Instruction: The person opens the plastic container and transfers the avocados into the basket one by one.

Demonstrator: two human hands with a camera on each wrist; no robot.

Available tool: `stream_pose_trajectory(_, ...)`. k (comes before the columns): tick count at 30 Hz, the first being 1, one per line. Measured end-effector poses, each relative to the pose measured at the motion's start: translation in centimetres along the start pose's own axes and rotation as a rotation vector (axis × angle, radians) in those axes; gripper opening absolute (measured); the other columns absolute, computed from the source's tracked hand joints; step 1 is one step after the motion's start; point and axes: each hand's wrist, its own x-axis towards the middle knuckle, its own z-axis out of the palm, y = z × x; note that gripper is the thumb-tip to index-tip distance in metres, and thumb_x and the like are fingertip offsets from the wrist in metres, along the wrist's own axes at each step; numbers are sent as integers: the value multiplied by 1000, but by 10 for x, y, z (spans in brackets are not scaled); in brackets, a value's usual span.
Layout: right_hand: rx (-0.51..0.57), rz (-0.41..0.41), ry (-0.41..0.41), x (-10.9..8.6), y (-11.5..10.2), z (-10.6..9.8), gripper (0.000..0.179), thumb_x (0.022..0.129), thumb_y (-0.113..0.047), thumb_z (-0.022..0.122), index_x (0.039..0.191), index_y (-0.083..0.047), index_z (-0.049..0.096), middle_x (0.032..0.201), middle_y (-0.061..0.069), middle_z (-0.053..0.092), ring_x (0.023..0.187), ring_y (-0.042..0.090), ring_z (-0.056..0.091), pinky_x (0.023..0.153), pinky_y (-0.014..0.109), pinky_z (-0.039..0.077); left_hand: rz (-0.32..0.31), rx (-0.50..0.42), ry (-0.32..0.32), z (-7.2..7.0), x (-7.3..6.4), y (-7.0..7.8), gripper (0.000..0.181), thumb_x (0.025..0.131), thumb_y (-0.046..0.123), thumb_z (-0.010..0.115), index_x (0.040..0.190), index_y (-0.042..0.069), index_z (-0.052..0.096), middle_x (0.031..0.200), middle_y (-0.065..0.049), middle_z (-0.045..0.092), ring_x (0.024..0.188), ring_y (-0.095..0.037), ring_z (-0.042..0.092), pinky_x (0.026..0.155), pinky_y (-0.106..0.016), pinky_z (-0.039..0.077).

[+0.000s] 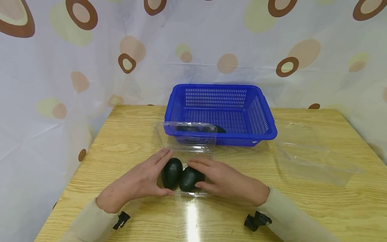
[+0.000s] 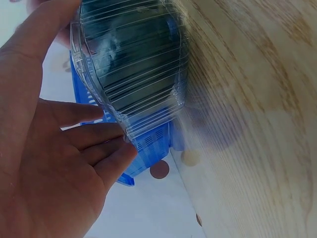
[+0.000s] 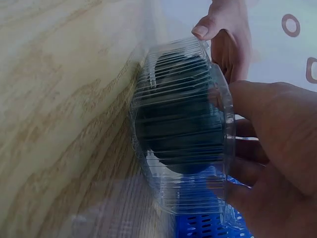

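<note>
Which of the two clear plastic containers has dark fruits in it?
The container between the left hand and right hand, in front of the blue basket: two dark fruits lie in it. The other container, farther right, shows none.

From my remote station I see pale cloth [image 1: 205, 37] printed with brown, peach and yellowish ovals, hanging behind a wood-grained surface [image 1: 251, 164] that reflects a bright streak of light [image 1: 192, 220].

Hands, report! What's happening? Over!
Left hand at rim of clear plastic box. Right hand holding one dark-green oval fruit inside, another beside. Clear lid open, nothing blocking.
</note>
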Motion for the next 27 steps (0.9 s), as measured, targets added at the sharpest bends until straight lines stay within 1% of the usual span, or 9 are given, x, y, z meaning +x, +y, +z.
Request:
stream_pose_trajectory(3, 19, 12, -57, 4, 1, 0, 55, 97, -28, 65, 143, -4, 49, 146, 11, 52, 132, 25, 54, 103, 39, 52, 0, 1, -3, 1, 0, 0, 111, 74, 59, 79, 152, -5, 31, 155, -25, 36, 143, -36, 39, 109, -44, 46)
stream_pose_trajectory(5, 49, 37, -96, 6, 1, -1, 53, 98, -28, 63, 144, -5, 49, 146, 10, 51, 133, 26, 52, 104, 40, 51, 3, 1, 1, 1, 0, 0, 111, 75, 59, 79, 152, -5, 31, 155, -24, 36, 143, -35, 39, 108, -44, 46)
stream_pose_trajectory(10, 76, 49, -146, 9, 3, -3, 58, 94, -28, 68, 144, -6, 50, 146, 10, 50, 134, 27, 49, 107, 42, 49, -8, -1, -9, 2, 0, -1, 110, 76, 59, 78, 152, -4, 30, 156, -24, 35, 144, -35, 39, 108, -44, 46)
stream_pose_trajectory(12, 68, 31, -147, 10, 4, -2, 59, 92, -27, 71, 144, -7, 50, 144, 10, 51, 133, 27, 49, 107, 43, 48, -17, -4, -21, 1, 0, -1, 110, 76, 60, 78, 153, -4, 30, 156, -23, 35, 145, -35, 38, 109, -44, 46)
stream_pose_trajectory(16, 79, 30, -155, 11, 4, -2, 61, 90, -27, 73, 144, -9, 51, 140, 9, 53, 130, 25, 51, 106, 42, 49, -30, -12, -32, 0, 0, -1, 110, 76, 59, 77, 153, -3, 29, 157, -23, 34, 145, -35, 37, 110, -45, 45)
stream_pose_trajectory(22, 106, 13, -142, 12, 5, -1, 59, 87, -30, 76, 139, -13, 55, 133, 6, 53, 120, 19, 56, 100, 38, 52, -44, -21, -40, -1, 0, 0, 111, 76, 59, 78, 154, -2, 28, 157, -23, 34, 145, -34, 37, 109, -45, 46)
stream_pose_trajectory(27, 153, 32, -139, 11, 5, -3, 57, 86, -27, 79, 137, -16, 56, 128, 5, 51, 112, 17, 58, 95, 35, 54, -39, -15, -37, 0, 0, 0, 111, 75, 60, 78, 153, -3, 29, 157, -23, 35, 145, -35, 37, 110, -45, 45)
